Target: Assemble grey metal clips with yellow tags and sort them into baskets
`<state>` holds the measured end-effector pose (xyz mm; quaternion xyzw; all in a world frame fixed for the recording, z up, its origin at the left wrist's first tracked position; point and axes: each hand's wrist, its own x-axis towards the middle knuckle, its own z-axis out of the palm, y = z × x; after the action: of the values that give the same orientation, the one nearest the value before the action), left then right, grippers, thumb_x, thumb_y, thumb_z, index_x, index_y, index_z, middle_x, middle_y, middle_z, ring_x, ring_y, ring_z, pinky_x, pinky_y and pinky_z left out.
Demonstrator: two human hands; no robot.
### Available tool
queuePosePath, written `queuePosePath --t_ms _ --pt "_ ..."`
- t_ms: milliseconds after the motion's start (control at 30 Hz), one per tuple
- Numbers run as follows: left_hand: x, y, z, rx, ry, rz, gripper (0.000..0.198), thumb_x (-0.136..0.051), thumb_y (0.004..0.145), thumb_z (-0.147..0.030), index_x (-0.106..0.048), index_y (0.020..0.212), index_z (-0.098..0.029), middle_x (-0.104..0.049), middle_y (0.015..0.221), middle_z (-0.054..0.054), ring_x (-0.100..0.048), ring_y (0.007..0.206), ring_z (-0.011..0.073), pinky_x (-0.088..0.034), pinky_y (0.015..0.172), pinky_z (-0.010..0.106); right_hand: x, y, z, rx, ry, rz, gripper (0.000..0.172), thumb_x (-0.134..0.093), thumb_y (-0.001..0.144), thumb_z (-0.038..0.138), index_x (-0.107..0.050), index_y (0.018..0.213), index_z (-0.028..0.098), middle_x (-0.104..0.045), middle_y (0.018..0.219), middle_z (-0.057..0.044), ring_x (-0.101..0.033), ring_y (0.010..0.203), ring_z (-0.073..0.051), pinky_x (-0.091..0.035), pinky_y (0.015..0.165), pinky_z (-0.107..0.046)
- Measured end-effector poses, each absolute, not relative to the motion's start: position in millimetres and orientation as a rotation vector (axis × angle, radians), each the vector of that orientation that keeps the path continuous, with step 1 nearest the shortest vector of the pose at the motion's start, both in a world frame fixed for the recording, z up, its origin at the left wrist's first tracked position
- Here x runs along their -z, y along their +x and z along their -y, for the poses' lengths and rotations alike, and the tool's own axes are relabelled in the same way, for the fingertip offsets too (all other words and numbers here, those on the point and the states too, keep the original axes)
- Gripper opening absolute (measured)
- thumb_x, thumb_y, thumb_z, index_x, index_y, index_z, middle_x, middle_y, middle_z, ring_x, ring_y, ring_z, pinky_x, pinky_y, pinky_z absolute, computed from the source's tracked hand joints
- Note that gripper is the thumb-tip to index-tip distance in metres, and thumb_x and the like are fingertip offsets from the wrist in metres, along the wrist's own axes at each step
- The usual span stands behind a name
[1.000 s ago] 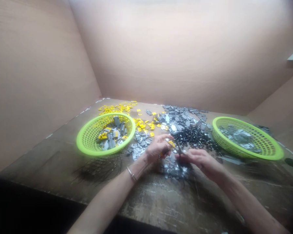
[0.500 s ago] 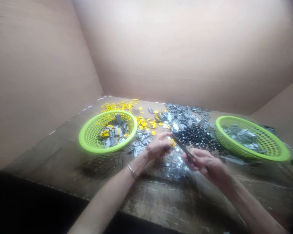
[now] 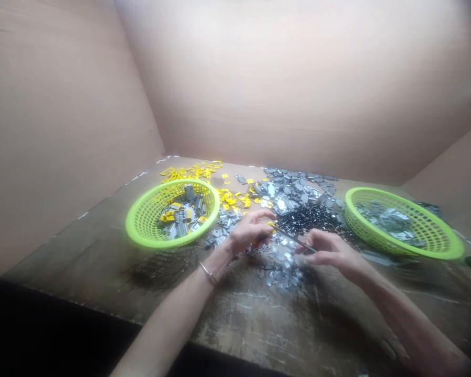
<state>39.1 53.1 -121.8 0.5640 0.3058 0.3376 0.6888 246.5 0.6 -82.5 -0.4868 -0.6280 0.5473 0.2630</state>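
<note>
My left hand (image 3: 251, 231), with a bracelet at its wrist, is closed on a small yellow part (image 3: 271, 224) at its fingertips. My right hand (image 3: 325, 248) grips a slim dark tool (image 3: 292, 239) that looks like tweezers. The tool's far end reaches the fingers of my left hand, at the yellow part. Exactly where they touch is too small to make out. Below and between the hands lies a pile of small silvery metal plates (image 3: 283, 272). Just beyond them is a heap of small black pieces (image 3: 312, 219).
A green basket (image 3: 141, 238) at left holds yellow and grey parts. Another green basket (image 3: 451, 251) at right holds grey metal plates. Yellow pieces (image 3: 196, 170) and more grey plates (image 3: 302, 183) are scattered at the back. Thin dark strands (image 3: 157, 269) lie before the left basket. Board walls (image 3: 298, 94) enclose the table.
The dark tool has turned and now appears thinner and flatter. My right hand has shifted slightly, its fingers changing position on the tool. My left hand has moved slightly left.
</note>
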Motion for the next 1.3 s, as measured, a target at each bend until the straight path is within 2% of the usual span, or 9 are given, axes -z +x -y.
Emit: queuePosePath --t_ms 67,133,267,400,767,867,1033,1167,1300 --pt "122 39 -54 -0.744 1.272 -0.666 0.039 -0.048 0.064 -0.021 -0.042 0.102 -0.012 -0.048 0.049 -0.003 -0.038 0.033 0.0040 -0.024 0.031 0.014 79 248 -3 -1.447 -1.336 1.780 0.035 -0.053 0.062 0.020 -0.046 0.097 0.018 -0.060 0.084 -0.003 -0.054 0.073 -0.017 -0.040 0.061 -0.026" --pt "122 39 -54 -0.726 1.290 -0.676 0.039 -0.049 0.064 -0.021 -0.042 0.102 -0.012 -0.047 0.048 -0.003 -0.037 0.032 0.0035 -0.024 0.031 0.014 77 248 -4 -1.259 -1.345 1.986 0.038 -0.049 0.065 0.019 -0.046 0.103 0.019 -0.061 0.082 -0.003 -0.054 0.072 -0.016 -0.040 0.062 -0.026" --pt "122 39 -55 -0.712 1.323 -0.715 0.038 -0.049 0.065 -0.022 -0.042 0.101 -0.012 -0.049 0.049 -0.003 -0.035 0.031 0.0027 -0.024 0.031 0.014 79 244 -8 -0.839 -1.252 2.371 0.021 -0.043 0.070 0.021 -0.059 0.083 0.018 -0.061 0.068 -0.001 -0.052 0.059 -0.012 -0.038 0.057 -0.022" --pt "125 38 -55 -0.725 1.343 -0.743 0.038 -0.047 0.065 -0.022 -0.041 0.101 -0.013 -0.049 0.050 -0.003 -0.035 0.031 0.0029 -0.024 0.030 0.014 85 245 -16 -0.719 -1.193 2.468 0.019 -0.043 0.071 0.024 -0.060 0.076 0.017 -0.060 0.063 -0.001 -0.050 0.056 -0.011 -0.037 0.053 -0.020" --pt "130 40 -55 -0.744 1.305 -0.786 0.036 -0.048 0.065 -0.021 -0.041 0.099 -0.014 -0.049 0.048 -0.004 -0.034 0.029 0.0027 -0.023 0.029 0.013 91 250 -30 -0.796 -1.187 2.495 0.020 -0.043 0.071 0.029 -0.060 0.071 0.017 -0.058 0.057 0.001 -0.049 0.054 -0.010 -0.037 0.051 -0.020" --pt "129 42 -57 -0.842 1.210 -0.729 0.031 -0.050 0.065 -0.022 -0.044 0.094 -0.013 -0.050 0.050 -0.003 -0.038 0.032 0.0040 -0.026 0.030 0.014 90 252 -33 -0.843 -1.259 2.414 0.020 -0.048 0.068 0.034 -0.058 0.069 0.016 -0.057 0.058 0.001 -0.050 0.054 -0.011 -0.038 0.051 -0.021" --pt "126 50 -56 -1.269 0.783 -0.563 0.018 -0.047 0.070 -0.028 -0.043 0.082 -0.015 -0.056 0.070 0.003 -0.054 0.059 0.0123 -0.042 0.050 0.025 98 227 -27 -1.010 -1.467 1.725 0.026 -0.049 0.068 0.040 -0.051 0.075 0.016 -0.054 0.057 0.000 -0.049 0.046 -0.011 -0.040 0.043 -0.023" --pt "130 65 -47 -1.357 0.623 -0.504 0.016 -0.046 0.071 -0.029 -0.043 0.080 -0.016 -0.055 0.084 0.005 -0.054 0.074 0.0139 -0.043 0.059 0.027 110 188 -21 -1.208 -1.308 1.397 0.030 -0.060 0.057 0.037 -0.049 0.075 0.016 -0.057 0.068 -0.002 -0.051 0.048 -0.011 -0.041 0.042 -0.024" --pt "134 72 -42 -1.333 0.652 -0.604 0.021 -0.047 0.070 -0.032 -0.045 0.084 -0.016 -0.054 0.088 0.006 -0.053 0.074 0.0134 -0.041 0.062 0.027 118 174 -22 -1.088 -1.279 1.346 0.027 -0.061 0.056 0.033 -0.049 0.072 0.016 -0.053 0.058 0.002 -0.046 0.042 -0.009 -0.039 0.039 -0.023"
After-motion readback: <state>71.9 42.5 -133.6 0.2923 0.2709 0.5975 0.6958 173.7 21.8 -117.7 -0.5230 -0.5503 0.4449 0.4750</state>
